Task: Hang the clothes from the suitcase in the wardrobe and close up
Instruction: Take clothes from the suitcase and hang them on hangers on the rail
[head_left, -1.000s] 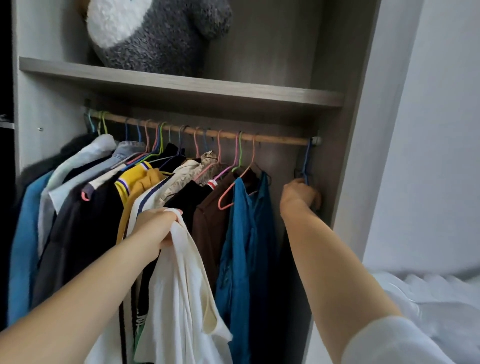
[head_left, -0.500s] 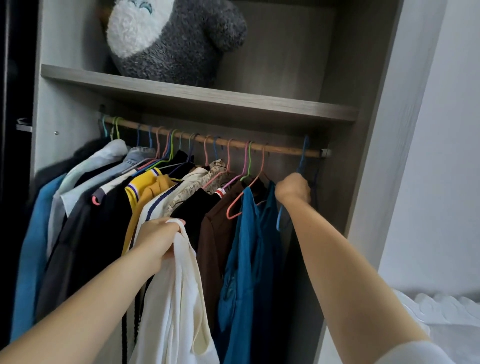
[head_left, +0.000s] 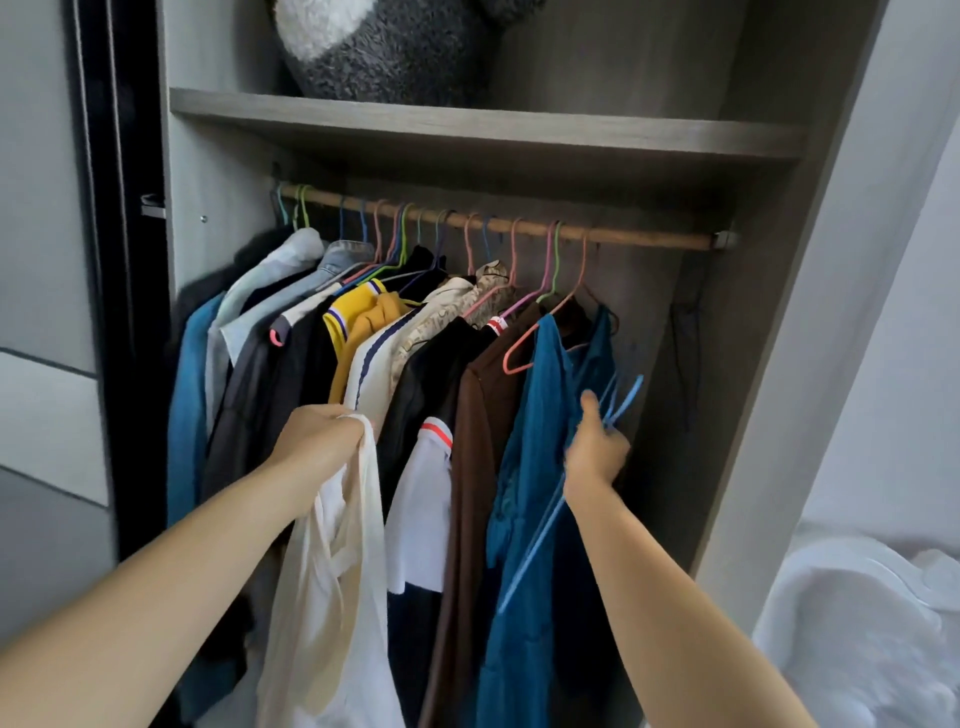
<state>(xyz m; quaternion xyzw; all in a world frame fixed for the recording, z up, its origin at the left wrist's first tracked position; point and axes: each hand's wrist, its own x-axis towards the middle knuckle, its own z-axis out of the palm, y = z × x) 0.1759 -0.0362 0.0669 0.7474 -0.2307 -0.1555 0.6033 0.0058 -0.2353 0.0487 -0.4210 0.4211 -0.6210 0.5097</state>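
Note:
My left hand (head_left: 319, 441) grips a cream garment (head_left: 332, 587) by its top, and the cloth hangs down in front of the hanging clothes. My right hand (head_left: 595, 449) holds an empty light-blue hanger (head_left: 621, 402), off the rail, in front of the teal garment (head_left: 545, 467). The wooden rail (head_left: 623, 238) crosses the open wardrobe and carries several clothes on coloured hangers. The rail's right end is bare. The suitcase is not in view.
A shelf (head_left: 467, 130) above the rail holds a grey and white plush toy (head_left: 384, 47). The wardrobe's right side panel (head_left: 769, 364) stands close to my right arm. White bedding (head_left: 857, 639) lies at the lower right. A dark door edge (head_left: 119, 260) runs down the left.
My right hand has lifted the blue hanger off the rail's right end and brought it down and toward me. My left hand kept hold of the cream garment.

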